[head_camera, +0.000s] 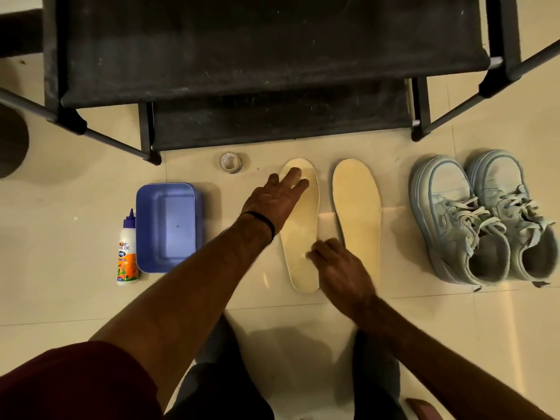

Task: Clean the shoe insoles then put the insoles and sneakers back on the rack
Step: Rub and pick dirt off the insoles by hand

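Two cream insoles lie side by side on the tiled floor, the left insole [301, 237] and the right insole [359, 213]. My left hand [272, 198] lies with straight fingers on the toe end of the left insole. My right hand [339, 268] is over the heel part of that insole, fingers bent, fingertips touching it; I cannot tell whether it pinches anything. A pair of pale blue sneakers [481, 219] stands to the right of the insoles. The black shoe rack [260, 56] stands just beyond them.
A blue plastic tub [168, 227] sits on the floor to the left, with a glue bottle [127, 253] lying beside it. A roll of tape [230, 162] lies near the rack's foot. The rack's side bars reach out at both sides.
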